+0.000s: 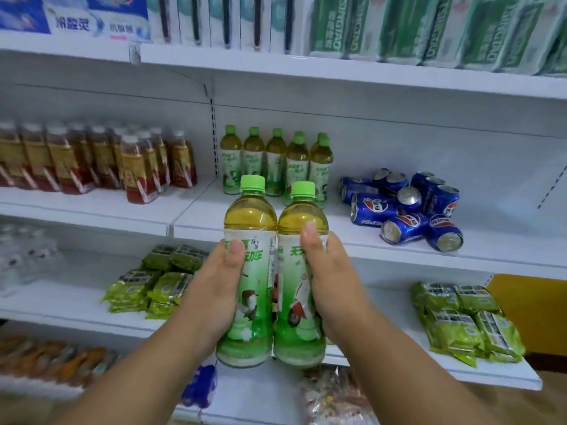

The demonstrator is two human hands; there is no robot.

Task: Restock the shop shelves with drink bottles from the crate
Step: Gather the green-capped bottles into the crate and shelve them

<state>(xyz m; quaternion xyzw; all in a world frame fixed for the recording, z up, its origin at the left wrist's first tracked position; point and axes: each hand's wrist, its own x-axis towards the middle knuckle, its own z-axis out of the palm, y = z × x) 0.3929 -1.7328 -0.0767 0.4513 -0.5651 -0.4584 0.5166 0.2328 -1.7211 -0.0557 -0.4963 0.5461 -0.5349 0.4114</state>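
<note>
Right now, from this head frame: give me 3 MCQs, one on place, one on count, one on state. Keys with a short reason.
1. Where do the blue Pepsi cans lie?
A. On the middle shelf, right of the shelved green tea bottles
B. On the top shelf
C. In a crate

2. How many green tea bottles does the person hold?
A. One
B. Two
C. Four

3. What state are the held bottles in?
A. Uncapped
B. Lying flat
C. Upright, side by side, caps on

Key: 1 A, the cans sit in a loose pile on that shelf. 2 B, the left hand grips the left held bottle and the right hand the right held bottle. 3 C, both green caps are on and point up.
</note>
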